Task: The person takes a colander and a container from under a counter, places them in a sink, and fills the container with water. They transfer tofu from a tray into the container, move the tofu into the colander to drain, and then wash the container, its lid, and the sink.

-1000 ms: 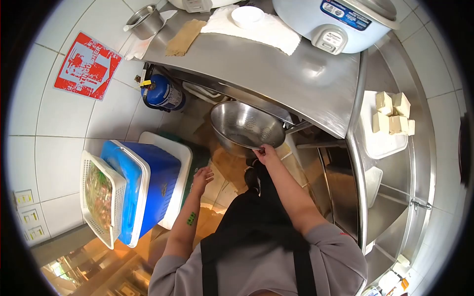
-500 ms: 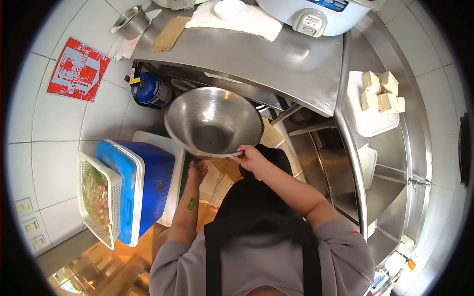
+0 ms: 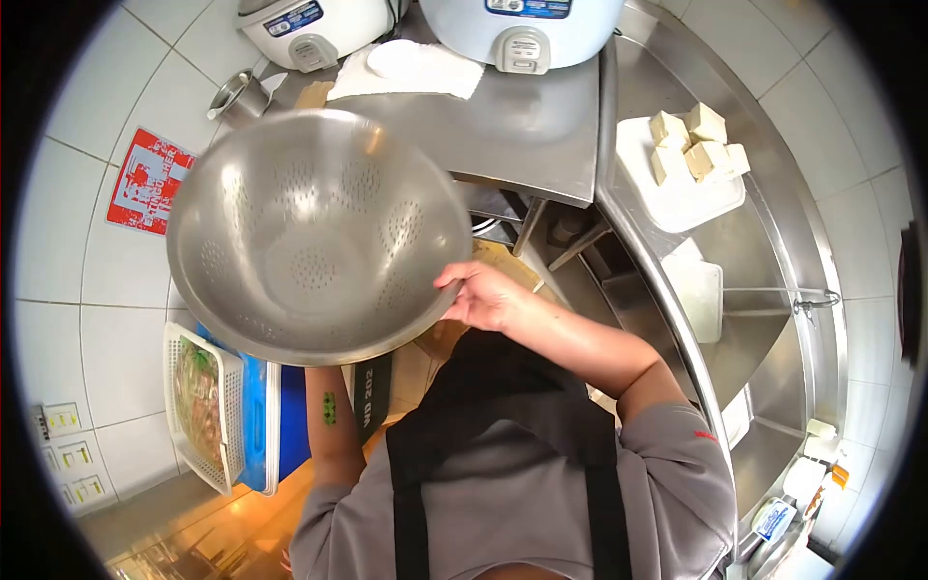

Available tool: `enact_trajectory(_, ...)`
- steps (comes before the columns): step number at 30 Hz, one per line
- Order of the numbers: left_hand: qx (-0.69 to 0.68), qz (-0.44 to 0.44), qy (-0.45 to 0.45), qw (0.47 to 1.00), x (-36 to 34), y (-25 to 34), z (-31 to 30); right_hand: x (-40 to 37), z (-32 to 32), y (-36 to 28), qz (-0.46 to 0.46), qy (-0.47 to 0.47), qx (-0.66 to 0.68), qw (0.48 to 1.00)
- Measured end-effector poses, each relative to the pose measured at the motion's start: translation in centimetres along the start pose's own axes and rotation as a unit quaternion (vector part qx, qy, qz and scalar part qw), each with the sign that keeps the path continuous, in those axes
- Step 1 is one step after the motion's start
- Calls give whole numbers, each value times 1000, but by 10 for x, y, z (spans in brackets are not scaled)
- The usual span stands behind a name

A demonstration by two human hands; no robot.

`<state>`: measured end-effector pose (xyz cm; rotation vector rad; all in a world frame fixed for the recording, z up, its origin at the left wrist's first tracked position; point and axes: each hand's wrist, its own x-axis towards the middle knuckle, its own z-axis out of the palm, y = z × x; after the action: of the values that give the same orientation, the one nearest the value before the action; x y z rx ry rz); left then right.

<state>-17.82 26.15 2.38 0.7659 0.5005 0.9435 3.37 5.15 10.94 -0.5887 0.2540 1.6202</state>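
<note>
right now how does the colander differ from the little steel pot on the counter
The colander is wide and shallow, the steel pot small and deep. The colander is perforated; the pot's walls look solid. The colander is held tilted by the right hand; the pot stands on the counter. Both are shiny metal.

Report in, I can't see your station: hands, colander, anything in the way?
Right hand grips colander rim. Left hand hidden behind colander. Colander raised, tilted, empty. Blue cooler and white basket low at left.
</note>
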Motion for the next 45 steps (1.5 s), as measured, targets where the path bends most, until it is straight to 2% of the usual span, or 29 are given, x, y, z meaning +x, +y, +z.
enact_trajectory(3, 31, -15, -22, 999, -7, -10, 48, -63, -4, -29, -86, -24, 1, 996)
enact_trajectory(5, 51, -35, -41, 997, -12, -28, 81, -100, -31, -46, -145, 7, -7, 989)
enact_trajectory(7, 72, -58, -72, 993, -13, -51, 121, -152, -50, -62, -216, 0, 8, 976)
enact_trajectory(10, 105, -96, -128, 982, -15, -98, 188, -235, -89, -70, -324, 90, -17, 942)
enact_trajectory(12, 141, -115, -169, 969, -20, -133, 237, -291, -120, -64, -437, 151, -25, 886)
enact_trajectory(13, 156, -120, -190, 962, -27, -151, 262, -317, -133, -60, -481, 218, -18, 849)
enact_trajectory(15, 201, -109, -228, 946, -47, -184, 316, -371, -171, -48, -558, 285, -28, 779)
enact_trajectory(16, 178, -120, -290, 933, -53, -200, 340, -398, -185, -40, -595, 326, -17, 734)
enact_trajectory(17, 157, -125, -304, 931, -67, -222, 364, -424, -198, -31, -627, 363, -6, 689)
enact_trajectory(19, 201, -163, -348, 901, -105, -245, 416, -479, -226, -7, -643, 458, 28, 613)
enact_trajectory(21, 221, -181, -422, 860, -134, -271, 452, -533, -244, 17, -686, 529, 51, 498)
enact_trajectory(25, 245, -229, -526, 782, -169, -318, 495, -616, -245, 65, -713, 634, 19, 298)
enact_trajectory(28, 272, -239, -581, 729, -186, -345, 521, -650, -258, 82, -683, 714, -117, 101)
enact_trajectory(29, 289, -241, -604, 703, -187, -353, 527, -657, -262, 94, -555, 818, -142, 53)
enact_trajectory(31, 294, -234, -635, 675, -184, -374, 536, -649, -250, 85, -486, 841, -222, -79)
enact_trajectory(33, 313, -247, -685, 610, -186, -392, 544, -645, -240, 81, -447, 841, -281, -116)
enact_trajectory(35, 308, -249, -711, 581, -189, -401, 547, -647, -237, 88, -356, 887, -271, -109)
enact_trajectory(37, 342, -269, -731, 526, -196, -404, 549, -652, -250, 96, -357, 881, -282, -131)
enact_trajectory(38, 342, -282, -732, 517, -197, -407, 546, -649, -248, 92, -393, 852, -312, -146)
enact_trajectory(39, 337, -297, -741, 500, -198, -415, 545, -649, -259, 95, -367, 852, -330, -173)
enact_trajectory(40, 340, -306, -727, 512, -202, -421, 542, -642, -255, 95, -372, 860, -312, -155)
enact_trajectory(41, 359, -290, -737, 494, -209, -422, 544, -638, -264, 98, -373, 870, -289, -144)
enact_trajectory(42, 378, -305, -756, 440, -212, -429, 551, -635, -272, 99, -382, 858, -284, -191)
enact_trajectory(43, 379, -295, -767, 425, -218, -439, 551, -631, -278, 99, -403, 852, -263, -203)
enact_trajectory(44, 378, -317, -770, 405, -225, -453, 553, -626, -280, 102, -410, 864, -232, -178)
enact_trajectory(45, 388, -323, -767, 395, -240, -453, 557, -620, -275, 102, -462, 853, -190, -151)
